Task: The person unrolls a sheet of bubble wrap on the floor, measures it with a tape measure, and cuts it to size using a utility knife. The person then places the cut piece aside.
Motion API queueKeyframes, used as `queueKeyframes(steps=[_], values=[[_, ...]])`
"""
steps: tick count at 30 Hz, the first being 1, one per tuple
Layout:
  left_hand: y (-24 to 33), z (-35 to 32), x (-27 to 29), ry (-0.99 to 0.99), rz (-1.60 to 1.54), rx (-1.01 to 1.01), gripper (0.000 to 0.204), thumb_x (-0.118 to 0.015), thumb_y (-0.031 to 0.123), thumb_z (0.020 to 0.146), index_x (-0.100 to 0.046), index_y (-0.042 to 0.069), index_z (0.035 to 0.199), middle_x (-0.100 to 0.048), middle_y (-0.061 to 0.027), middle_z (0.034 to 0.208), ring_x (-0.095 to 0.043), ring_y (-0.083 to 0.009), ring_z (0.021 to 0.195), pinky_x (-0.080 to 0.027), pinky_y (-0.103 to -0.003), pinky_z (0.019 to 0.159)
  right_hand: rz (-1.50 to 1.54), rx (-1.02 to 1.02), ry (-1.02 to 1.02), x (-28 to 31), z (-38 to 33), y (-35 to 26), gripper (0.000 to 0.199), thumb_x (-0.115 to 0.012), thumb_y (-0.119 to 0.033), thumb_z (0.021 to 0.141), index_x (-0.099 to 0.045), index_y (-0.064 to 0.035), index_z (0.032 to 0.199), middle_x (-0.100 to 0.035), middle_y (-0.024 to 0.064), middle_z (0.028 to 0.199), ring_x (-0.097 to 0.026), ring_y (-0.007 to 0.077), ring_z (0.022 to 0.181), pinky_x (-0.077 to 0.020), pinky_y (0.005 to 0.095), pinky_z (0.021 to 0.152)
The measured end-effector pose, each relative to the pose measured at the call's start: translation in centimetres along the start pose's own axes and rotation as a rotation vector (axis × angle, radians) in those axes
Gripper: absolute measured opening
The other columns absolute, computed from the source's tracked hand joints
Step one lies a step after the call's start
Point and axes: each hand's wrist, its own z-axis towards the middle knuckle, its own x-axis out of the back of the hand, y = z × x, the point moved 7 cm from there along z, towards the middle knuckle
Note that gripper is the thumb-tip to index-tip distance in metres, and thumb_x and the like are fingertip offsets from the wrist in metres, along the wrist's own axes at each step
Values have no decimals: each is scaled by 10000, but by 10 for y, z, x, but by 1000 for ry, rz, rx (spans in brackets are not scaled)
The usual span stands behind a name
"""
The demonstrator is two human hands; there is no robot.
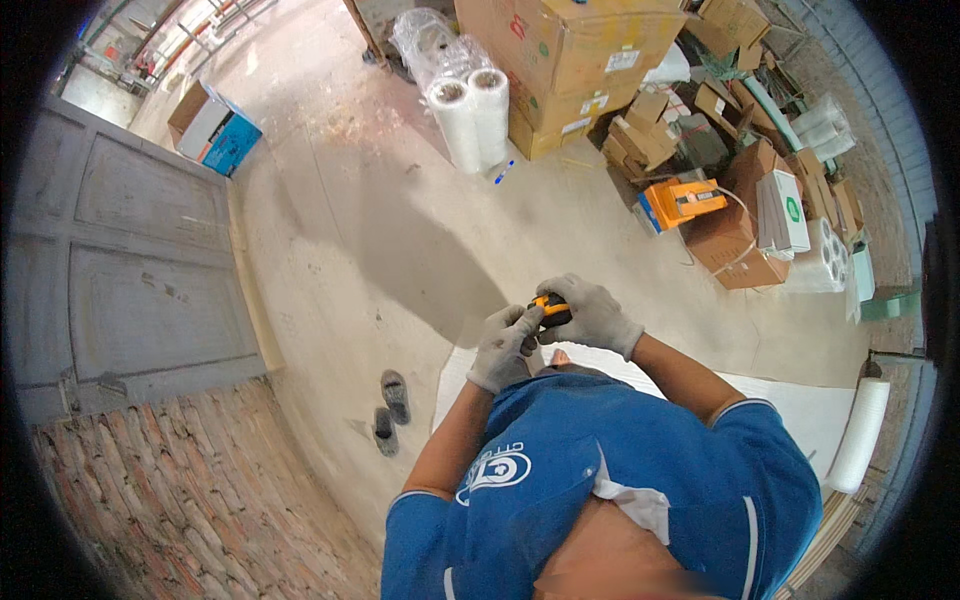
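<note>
A black and orange tape measure [549,309] is held between my two gloved hands, in front of my body above the floor. My right hand [592,314], in a light grey glove, wraps round it from the right. From the left, my left hand [504,348], gloved alike with dark smudges, pinches at its near side. Fingers cover part of the tape measure, and whether any blade is drawn out cannot be made out. Beneath me a white sheet [455,380] lies on the floor, with a bare foot [560,357] showing just below the hands.
Dark slippers [395,398] lie on the floor at left. Clear film rolls [470,115] and large cartons [570,65] stand ahead. An orange box [683,203] and piled cardboard [735,235] are at right, with a white roll [860,435] nearer. A blue box [222,135] stands beyond the grey door [150,300].
</note>
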Motion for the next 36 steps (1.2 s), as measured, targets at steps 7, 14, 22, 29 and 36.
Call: queueKeyframes(steps=[7,14,22,29,36], values=[[-85,-1,-81,-131,-122,314,202,-683,179,907,-629,17,1016,-623,-18,835,-581,-101,696,-463,-241,589,214,-178,-69,9,-81,62,621,-841,-270,630,-593,-72,1164,-659,134,1059,-649,297,979,-518,386,854],[-109,1,-115,-327,-274,303,221,-665,168,920,-618,-13,1037,-648,-66,889,-624,-139,741,-515,-253,640,758,-390,-387,-10,-136,98,730,-850,-334,690,-513,-59,1276,-619,91,1132,-584,191,1066,-456,324,945],[-86,29,-68,-311,-142,205,229,-681,223,913,-629,8,974,-642,-43,881,-596,-112,750,-484,-238,654,839,-370,-456,-15,-74,86,747,-798,-368,784,-432,-31,1341,-584,106,1186,-558,200,1117,-446,332,961],[-59,78,25,-232,116,144,217,-693,240,893,-640,31,863,-597,14,803,-516,-67,736,-420,-221,635,936,-496,-393,-66,22,152,553,-691,-377,883,-546,-16,1276,-638,79,1070,-602,152,986,-495,300,882],[-114,158,124,-92,52,260,232,-727,223,854,-588,57,771,-556,44,730,-478,-57,656,-392,-227,564,501,-912,-93,-141,212,406,282,-640,-286,886,-670,-22,980,-659,47,825,-614,125,691,-522,278,635]])
